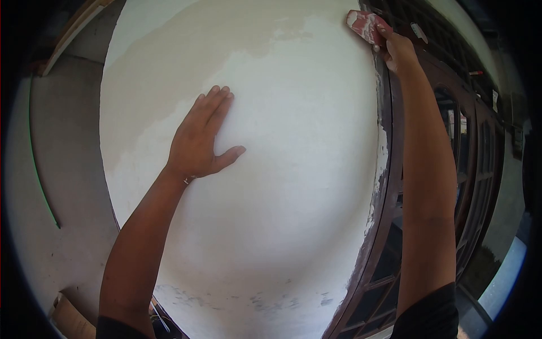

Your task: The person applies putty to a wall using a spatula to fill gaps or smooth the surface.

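Observation:
A white wall panel (293, 186) fills the middle of the head view, with a darker beige patch (186, 51) across its upper left. My left hand (197, 135) lies flat on the panel, fingers stretched upward and thumb out to the side, holding nothing. At the upper right, my right hand (398, 51) grips a flat red piece smeared with white (367, 25). Its exact kind is not clear. The piece is at the panel's upper right edge, beside the dark wooden frame (389, 130). My right fingers are partly hidden behind the hand.
Dark doors with glass panes (463, 130) stand to the right. White flaky residue (379, 164) runs along the frame's edge. Grey scuffs (271, 302) mark the panel low down. On the left are a grey wall (73, 135), a thin green strip (36, 158) and a cardboard piece (70, 319).

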A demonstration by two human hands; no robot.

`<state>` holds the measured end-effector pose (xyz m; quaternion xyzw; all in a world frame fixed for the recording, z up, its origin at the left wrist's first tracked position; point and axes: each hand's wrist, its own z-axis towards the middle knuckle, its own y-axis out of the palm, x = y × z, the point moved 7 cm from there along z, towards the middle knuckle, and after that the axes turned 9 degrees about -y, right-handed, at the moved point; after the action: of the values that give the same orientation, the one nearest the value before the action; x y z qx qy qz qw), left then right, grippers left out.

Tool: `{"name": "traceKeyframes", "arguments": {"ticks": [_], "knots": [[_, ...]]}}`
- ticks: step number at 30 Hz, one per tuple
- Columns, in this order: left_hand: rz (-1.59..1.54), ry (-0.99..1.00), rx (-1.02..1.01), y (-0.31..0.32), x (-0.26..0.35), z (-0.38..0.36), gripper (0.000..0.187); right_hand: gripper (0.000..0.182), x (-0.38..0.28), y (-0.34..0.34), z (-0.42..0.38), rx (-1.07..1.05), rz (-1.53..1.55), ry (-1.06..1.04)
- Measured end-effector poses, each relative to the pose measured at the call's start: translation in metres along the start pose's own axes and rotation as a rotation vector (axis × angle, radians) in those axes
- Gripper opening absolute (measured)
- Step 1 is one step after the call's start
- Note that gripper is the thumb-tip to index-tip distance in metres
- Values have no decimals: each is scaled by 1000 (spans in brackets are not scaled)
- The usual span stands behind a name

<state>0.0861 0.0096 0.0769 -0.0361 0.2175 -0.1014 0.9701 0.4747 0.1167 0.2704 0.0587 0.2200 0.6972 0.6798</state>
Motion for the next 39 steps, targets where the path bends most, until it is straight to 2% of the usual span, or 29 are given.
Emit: {"name": "traceKeyframes", "arguments": {"ticks": [1,2,4,8,10,13,14,16,17,19,20,24,26,29,31,33,34,38,39], "knots": [[-6,13,0,0,0,0,84,32,5,1,1,-37,-132,53],[-3,13,2,0,-1,0,84,32,5,1,3,-38,-130,51],[8,15,7,0,0,0,84,34,1,-4,9,-123,-655,-34],[-6,-3,29,-1,-1,0,84,33,8,-31,12,-64,-645,17],[-9,-8,18,-2,-1,1,84,32,8,-48,1,89,-272,7],[-18,6,8,0,-1,0,84,31,0,-40,-11,83,-110,27],[-16,10,10,-1,-1,1,84,31,-5,-34,-12,85,-107,26],[2,-8,8,0,-2,0,84,32,-13,-8,-11,-96,-188,-31],[0,-7,8,0,-2,0,84,32,-13,-2,-12,-95,-189,-31],[2,4,18,-1,-1,0,84,34,-17,12,-12,-198,-460,-139],[2,5,18,-1,-2,0,84,35,-16,7,-12,-136,-617,-162],[9,4,29,0,-1,0,84,32,3,-24,-8,-97,-523,-64],[8,-3,27,0,-1,-1,84,29,5,-35,-11,55,-264,16],[3,-10,17,0,-2,-1,84,28,-5,-21,-9,26,-124,4],[1,2,18,0,-2,-1,84,27,-1,-7,9,-11,-106,17],[4,-1,19,0,-2,-1,84,26,4,-1,20,-26,-407,32],[8,-5,20,0,-2,-1,84,25,17,-8,22,59,-319,40],[-6,-12,37,-2,-2,-1,84,26,12,-39,-20,72,-317,90],[-15,-18,35,-2,-1,0,83,27,17,-47,-26,78,-205,96]]}}
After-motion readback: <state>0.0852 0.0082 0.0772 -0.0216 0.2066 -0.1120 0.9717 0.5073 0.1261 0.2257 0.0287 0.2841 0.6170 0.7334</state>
